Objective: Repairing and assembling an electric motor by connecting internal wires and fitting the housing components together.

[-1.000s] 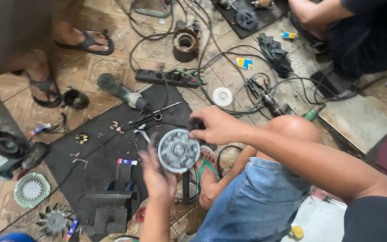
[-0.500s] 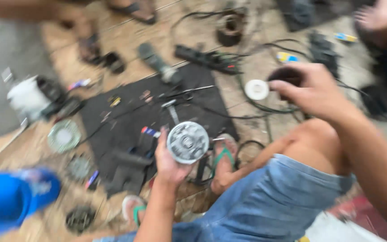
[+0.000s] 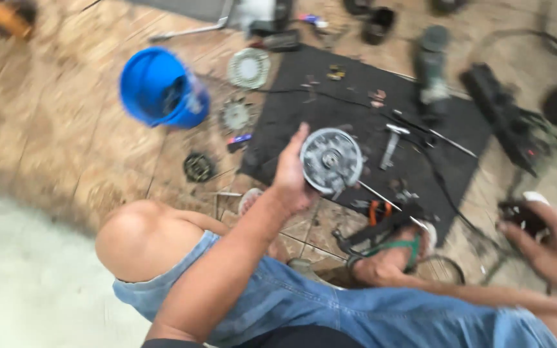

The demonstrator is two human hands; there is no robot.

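My left hand grips a round grey metal disc-shaped motor part by its left edge and holds it above the black mat. At the right edge of the view my right hand is closed around a small dark object; what that object is I cannot tell. My bent knee and blue denim shorts fill the lower part of the view.
A blue bucket stands on the tiled floor at the upper left. Round metal parts and a fan-like part lie near the mat. An angle grinder, tools, cables and a black power strip lie at the right.
The view has swung left, so the blue bucket is in full sight. My right hand has drawn back to the right edge with the dark object. The left hand still holds the disc.
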